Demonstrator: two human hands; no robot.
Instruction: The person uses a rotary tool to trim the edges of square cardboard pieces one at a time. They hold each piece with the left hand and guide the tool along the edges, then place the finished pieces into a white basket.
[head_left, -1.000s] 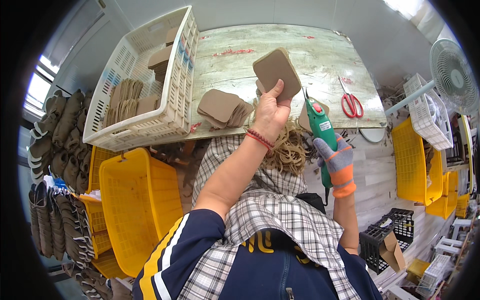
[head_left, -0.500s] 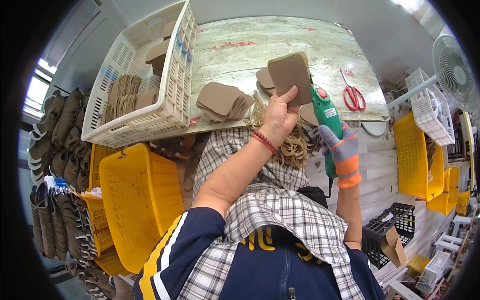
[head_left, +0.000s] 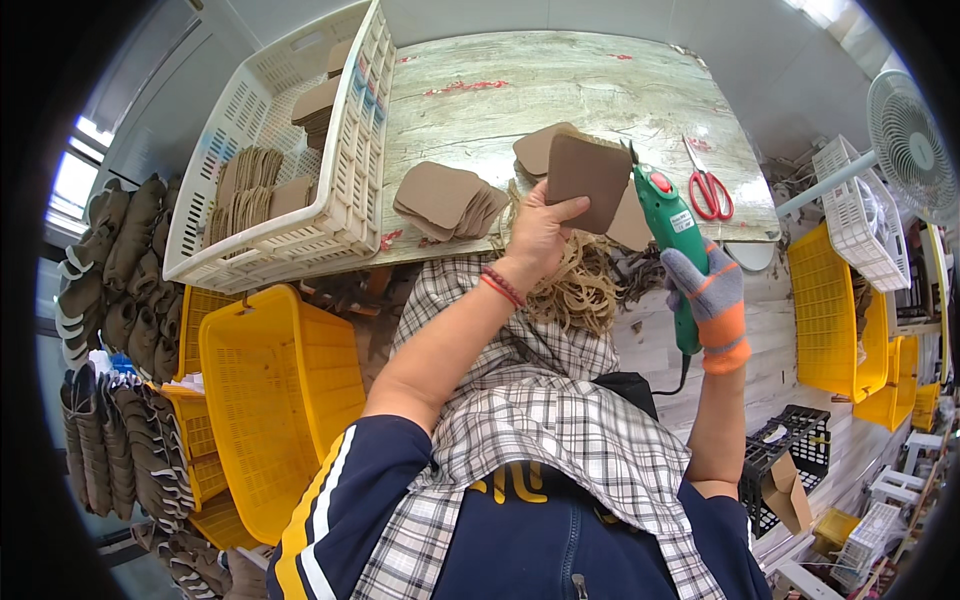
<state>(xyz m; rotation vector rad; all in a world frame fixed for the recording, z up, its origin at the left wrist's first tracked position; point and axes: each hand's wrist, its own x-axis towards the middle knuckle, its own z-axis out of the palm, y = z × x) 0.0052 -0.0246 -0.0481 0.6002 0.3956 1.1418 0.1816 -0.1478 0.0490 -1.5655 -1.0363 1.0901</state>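
Observation:
My left hand [head_left: 537, 232] holds a brown rounded-square piece [head_left: 588, 180] upright above the worn table's [head_left: 560, 85] front edge. My right hand [head_left: 706, 296], in a grey and orange glove, grips a green electric cutting tool [head_left: 672, 235] whose tip meets the piece's right edge. A pile of similar brown pieces [head_left: 442, 199] lies on the table to the left of my hand, and more pieces [head_left: 535, 148] lie behind the held one. Curly tan trimmings [head_left: 578, 290] hang over my lap below the table edge.
A white perforated basket [head_left: 290, 215] with stacked brown pieces stands on the table's left. Red scissors [head_left: 708, 190] lie at the right. Yellow crates [head_left: 275, 390] stand at my left, more yellow bins [head_left: 830, 310] at my right. A fan [head_left: 915, 145] stands far right.
My left hand has brought the brown piece down and to the right, from raised over the table to beside the green tool's tip. The right hand has stayed about where it was.

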